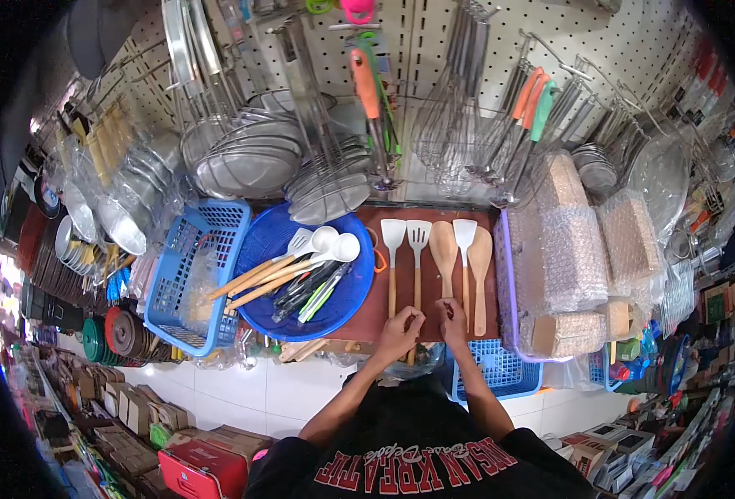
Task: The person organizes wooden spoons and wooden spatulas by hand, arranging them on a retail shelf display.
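On the brown board (488, 312) several kitchen utensils lie side by side, heads pointing away from me. From the left come a white turner (393, 237), a white slotted turner (418, 237), a wooden spoon (444, 249), another white turner (465, 237) and a wooden spatula (480, 266). My left hand (399, 331) is closed at the slotted turner's wooden handle, its fingertips pinched together. Curled fingers of my right hand (452, 324) close around the lower handle of the wooden spoon, which they partly hide.
Left of the board stands a blue round basket (351, 291) with white ladles (344, 247) and packaged utensils, beside a blue rectangular basket (163, 266). A purple-rimmed basket (509, 283) of bubble-wrapped packs (571, 258) is on the right. Strainers (251, 162) and whisks (459, 133) hang behind.
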